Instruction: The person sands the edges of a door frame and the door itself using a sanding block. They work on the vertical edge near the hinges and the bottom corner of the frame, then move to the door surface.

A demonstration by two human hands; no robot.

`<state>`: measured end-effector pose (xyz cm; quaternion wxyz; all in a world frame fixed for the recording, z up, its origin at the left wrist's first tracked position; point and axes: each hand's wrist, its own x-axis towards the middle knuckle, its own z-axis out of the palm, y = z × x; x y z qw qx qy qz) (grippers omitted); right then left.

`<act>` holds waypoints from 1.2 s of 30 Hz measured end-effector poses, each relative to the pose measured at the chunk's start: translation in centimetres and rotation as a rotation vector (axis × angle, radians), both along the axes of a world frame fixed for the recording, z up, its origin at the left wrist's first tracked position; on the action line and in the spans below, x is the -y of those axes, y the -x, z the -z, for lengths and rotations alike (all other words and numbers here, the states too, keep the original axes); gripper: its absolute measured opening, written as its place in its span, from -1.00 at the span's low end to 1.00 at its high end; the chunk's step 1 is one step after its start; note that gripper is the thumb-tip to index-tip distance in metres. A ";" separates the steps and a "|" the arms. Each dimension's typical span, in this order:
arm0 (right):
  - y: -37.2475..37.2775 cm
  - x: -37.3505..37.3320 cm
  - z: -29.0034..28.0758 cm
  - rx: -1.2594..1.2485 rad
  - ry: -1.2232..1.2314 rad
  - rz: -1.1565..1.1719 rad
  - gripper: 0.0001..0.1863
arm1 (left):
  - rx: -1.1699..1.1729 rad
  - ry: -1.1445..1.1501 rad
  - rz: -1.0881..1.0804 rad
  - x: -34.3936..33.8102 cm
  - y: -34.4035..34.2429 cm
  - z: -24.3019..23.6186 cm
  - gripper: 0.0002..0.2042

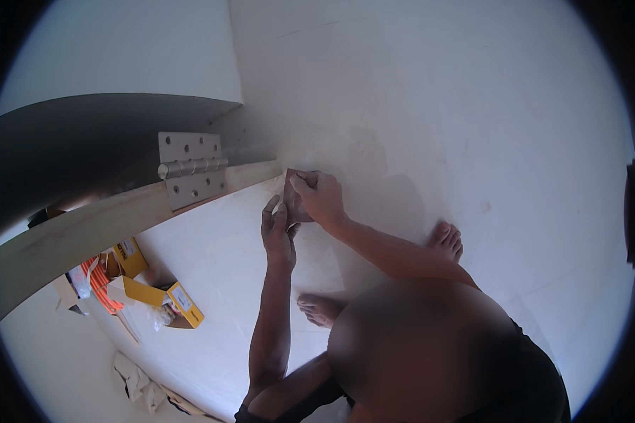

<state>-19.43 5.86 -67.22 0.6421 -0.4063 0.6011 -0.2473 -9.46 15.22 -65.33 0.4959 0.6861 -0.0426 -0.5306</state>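
A small reddish-brown sheet of sandpaper (294,201) is between my two hands, close to the end of a pale door edge (250,176). My right hand (323,199) pinches its upper right part, thumb pressed on the face. At its lower left side, my left hand (279,233) grips the border with thumb and fingers; some fingertips are hidden behind the sheet. To the left of the hands, a metal hinge (194,166) with several screw holes is fixed to the door edge, one leaf standing up from it.
Open yellow cardboard boxes (185,304) and a coil of orange cable (100,284) lie on the white floor (529,141) to the left. Crumpled pale cloth (137,381) is at the lower left. My bare feet (446,242) are beside and below my forearms.
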 end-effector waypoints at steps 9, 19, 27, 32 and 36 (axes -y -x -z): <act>-4.1 2.3 0.4 -0.174 0.136 -0.141 -0.65 | 0.210 -0.074 0.114 -2.1 -1.3 2.4 -0.54; -3.7 2.5 1.3 -0.059 0.110 -0.182 -0.67 | 0.248 -0.092 0.203 -1.0 -0.6 0.6 -0.53; -3.6 1.6 1.4 -0.085 0.157 -0.187 -0.64 | 0.236 -0.031 0.246 -1.9 -1.3 1.9 -0.54; -3.2 2.5 1.1 0.015 0.009 -0.198 -0.66 | 0.223 -0.031 0.259 -1.4 -1.1 1.0 -0.51; -1.2 2.5 -0.2 0.037 -0.096 -0.159 -0.68 | 0.205 -0.048 0.250 -1.8 -1.3 1.5 -0.49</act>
